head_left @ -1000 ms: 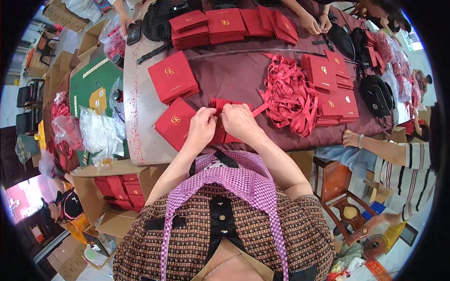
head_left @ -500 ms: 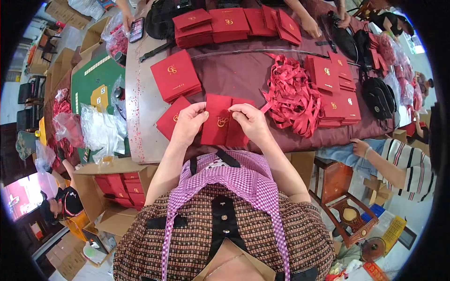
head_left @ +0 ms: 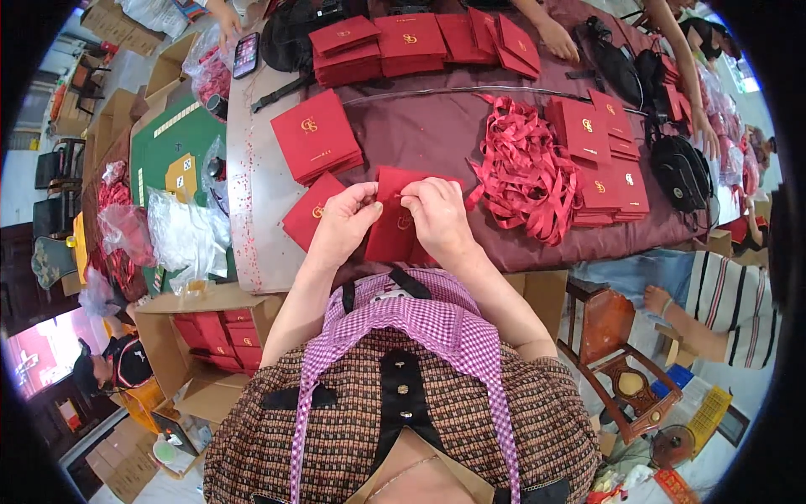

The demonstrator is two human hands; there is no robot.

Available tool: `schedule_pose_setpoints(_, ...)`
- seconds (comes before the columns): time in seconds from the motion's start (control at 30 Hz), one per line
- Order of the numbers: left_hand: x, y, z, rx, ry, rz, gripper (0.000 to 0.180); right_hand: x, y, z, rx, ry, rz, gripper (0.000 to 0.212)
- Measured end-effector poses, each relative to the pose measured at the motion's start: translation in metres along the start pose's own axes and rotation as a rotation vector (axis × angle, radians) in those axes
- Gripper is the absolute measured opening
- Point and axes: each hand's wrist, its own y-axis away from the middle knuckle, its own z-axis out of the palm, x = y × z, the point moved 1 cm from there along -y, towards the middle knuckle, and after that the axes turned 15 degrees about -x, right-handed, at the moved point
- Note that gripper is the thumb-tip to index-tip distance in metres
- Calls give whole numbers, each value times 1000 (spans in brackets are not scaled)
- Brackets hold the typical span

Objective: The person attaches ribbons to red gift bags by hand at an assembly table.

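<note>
A flat red packet [head_left: 388,238] with a gold emblem lies at the table's near edge, in front of my body. My left hand [head_left: 344,223] is closed at its left side, thumb and forefinger at the packet's edge. Over the packet's right half is my right hand [head_left: 438,220], its fingers pinched near the middle; what they grip is too small to make out. Beside my left hand lies another red packet [head_left: 304,215], partly hidden. Behind it sits a stack of red packets [head_left: 315,134]. A heap of red ribbons [head_left: 525,176] lies to the right of my right hand.
More red packet stacks stand at the back [head_left: 411,42] and right [head_left: 600,181], near a black bag [head_left: 678,175]. An open carton [head_left: 201,298] of red packets is at lower left, a wooden chair [head_left: 617,361] at right. Co-workers' hands [head_left: 558,42] reach over the table.
My right hand has moved left across the packet, covering more of it. At the right, a co-worker's arm now reaches down past the black bag. The hand by the phone has shifted.
</note>
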Motion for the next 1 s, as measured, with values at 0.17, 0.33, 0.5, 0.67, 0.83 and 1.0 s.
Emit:
schedule_pose_setpoints(0.17, 14, 3, 9, 15, -194, 11, 28, 0, 0, 5, -43, 93, -16, 8)
schedule_pose_setpoints(0.33, 17, 3, 14, 39, -344, 32, 27, 1, -1, 7, -50, 140, -10, 9)
schedule_pose_setpoints(0.5, 12, 2, 17, 68, -446, 81, 25, -1, -2, 6, -70, 202, -18, 10)
schedule_pose_setpoints(0.67, 18, 2, 25, 112, -620, 180, 21, -3, -2, 5, -82, 353, -90, 11)
schedule_pose_setpoints(0.83, 16, 2, 25, 147, -632, 125, 20, -4, 0, 5, -95, 295, -65, 12)
schedule_pose_setpoints(1.0, 21, 4, 28, 140, -683, 195, 19, -6, -3, 7, -120, 258, -12, 12)
